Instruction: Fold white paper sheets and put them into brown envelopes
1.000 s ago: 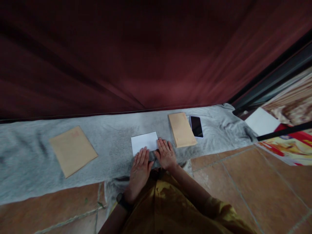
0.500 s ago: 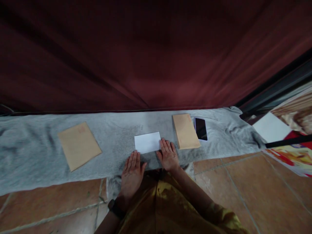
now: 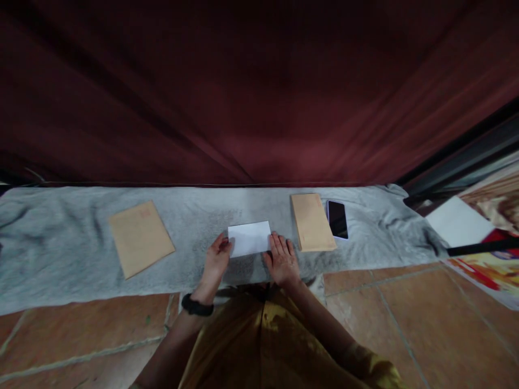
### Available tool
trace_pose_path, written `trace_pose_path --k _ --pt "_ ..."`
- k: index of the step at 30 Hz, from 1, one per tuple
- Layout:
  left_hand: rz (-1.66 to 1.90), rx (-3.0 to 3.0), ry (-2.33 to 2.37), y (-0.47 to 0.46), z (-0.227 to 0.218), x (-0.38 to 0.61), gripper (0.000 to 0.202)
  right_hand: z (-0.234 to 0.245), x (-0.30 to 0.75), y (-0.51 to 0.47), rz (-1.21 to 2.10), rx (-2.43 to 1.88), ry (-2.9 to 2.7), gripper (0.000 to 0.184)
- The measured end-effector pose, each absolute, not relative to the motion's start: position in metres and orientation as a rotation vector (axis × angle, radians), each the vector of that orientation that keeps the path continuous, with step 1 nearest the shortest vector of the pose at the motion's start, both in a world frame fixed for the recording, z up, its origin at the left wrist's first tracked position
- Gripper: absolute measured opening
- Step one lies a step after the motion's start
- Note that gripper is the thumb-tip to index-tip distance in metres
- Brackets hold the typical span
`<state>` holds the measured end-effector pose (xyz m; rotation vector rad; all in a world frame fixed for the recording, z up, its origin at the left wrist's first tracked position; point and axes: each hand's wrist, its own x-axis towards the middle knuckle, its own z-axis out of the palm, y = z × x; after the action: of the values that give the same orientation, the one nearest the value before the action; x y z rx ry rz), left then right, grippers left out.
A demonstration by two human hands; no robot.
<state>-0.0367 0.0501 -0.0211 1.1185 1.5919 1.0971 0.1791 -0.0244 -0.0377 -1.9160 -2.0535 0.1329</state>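
A folded white paper [image 3: 249,238] lies on a grey cloth [image 3: 60,243] spread over the tiled floor. My left hand [image 3: 216,260] pinches the paper's left edge with thumb and fingers. My right hand [image 3: 281,260] lies flat, fingers spread, at the paper's lower right corner. A black band sits on my left wrist. One brown envelope [image 3: 140,237] lies to the left on the cloth, and a second brown envelope [image 3: 312,222] lies just right of my right hand.
A black phone [image 3: 337,219] lies beside the right envelope. A dark red curtain [image 3: 259,92] hangs behind the cloth. A white sheet [image 3: 458,221] and colourful printed material [image 3: 490,270] lie at the far right. Terracotta tiles [image 3: 405,324] surround me.
My left hand has moved from lying flat below the paper up to its left edge and closed on it. My right hand has stayed at the paper's lower right corner.
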Motion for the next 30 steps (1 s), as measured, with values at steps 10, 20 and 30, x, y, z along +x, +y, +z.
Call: trace_pose_path --k 10,20,30 --pt "1.067 0.957 1.49 0.059 -0.005 -0.033 0.048 -0.038 0.181 -0.026 0.112 -1.888 -2.05 0.057" --pt "1.311 1.451 1.617 0.036 0.039 -0.03 0.026 -0.012 0.186 -0.008 0.763 -1.688 -1.321 0.054" --pt "0.992 2.583 1.289 -0.012 0.021 -0.026 0.03 0.02 0.158 0.001 1.566 -1.157 -0.517 0.043"
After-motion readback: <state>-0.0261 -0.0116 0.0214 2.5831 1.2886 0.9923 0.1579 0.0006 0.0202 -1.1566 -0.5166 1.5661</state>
